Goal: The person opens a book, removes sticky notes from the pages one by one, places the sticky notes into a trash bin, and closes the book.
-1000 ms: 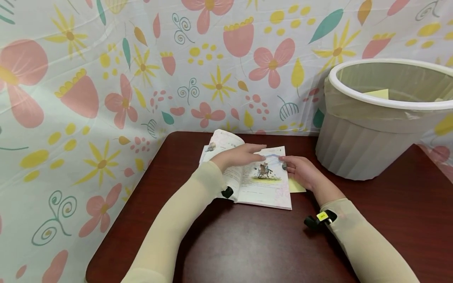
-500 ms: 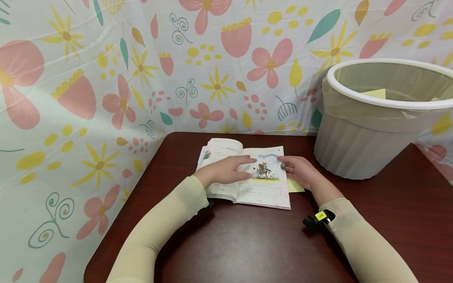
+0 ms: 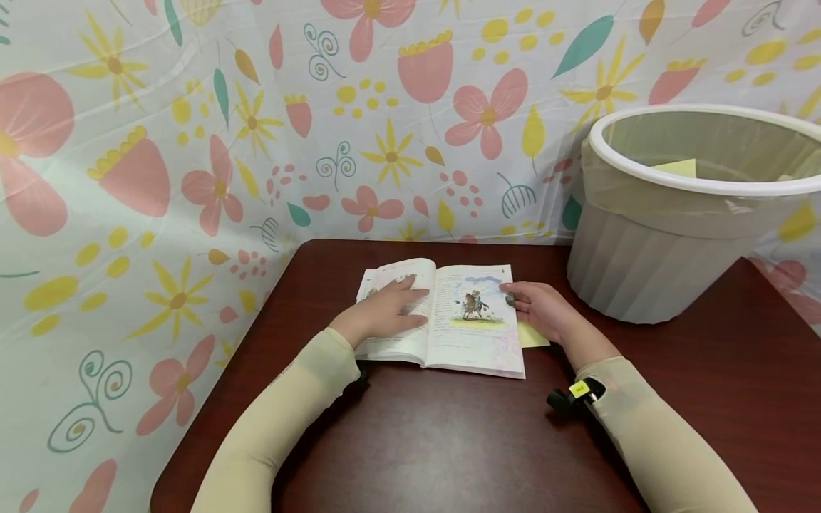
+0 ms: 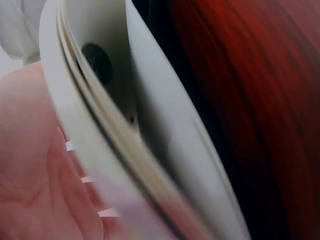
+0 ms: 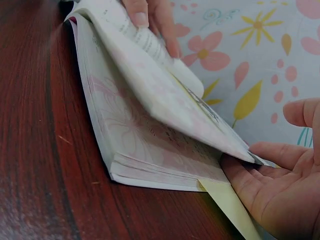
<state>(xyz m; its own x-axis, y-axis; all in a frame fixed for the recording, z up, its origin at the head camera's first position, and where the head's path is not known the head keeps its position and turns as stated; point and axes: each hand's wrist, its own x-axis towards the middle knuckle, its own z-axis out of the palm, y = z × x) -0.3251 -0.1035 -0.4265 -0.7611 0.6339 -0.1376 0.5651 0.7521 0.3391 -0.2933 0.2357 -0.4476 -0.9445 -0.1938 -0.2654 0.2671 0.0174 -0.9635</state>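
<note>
An open book [image 3: 474, 349] lies on the dark red table, its right page printed with a rider on a horse. My left hand [image 3: 385, 310] rests on the left page with its fingers straight and spread. In the left wrist view, that palm [image 4: 30, 165] shows beside the curved page edges. My right hand [image 3: 545, 310] is at the book's right edge. The right wrist view shows its fingers [image 5: 275, 152] holding the lifted page edges, some above and some beneath them. Yellow paper [image 3: 531, 335] sticks out from the book below this hand.
A grey ribbed waste bin [image 3: 648, 263] with a white rim and a plastic liner stands at the right back of the table. Another yellow paper [image 3: 680, 168] shows inside it. A floral-print cloth [image 3: 256, 164] hangs behind and left of the table [image 3: 436, 442].
My left hand has moved left, from over the gutter and right page onto the left page. The left pages have flattened. The right hand has stayed at the right edge.
</note>
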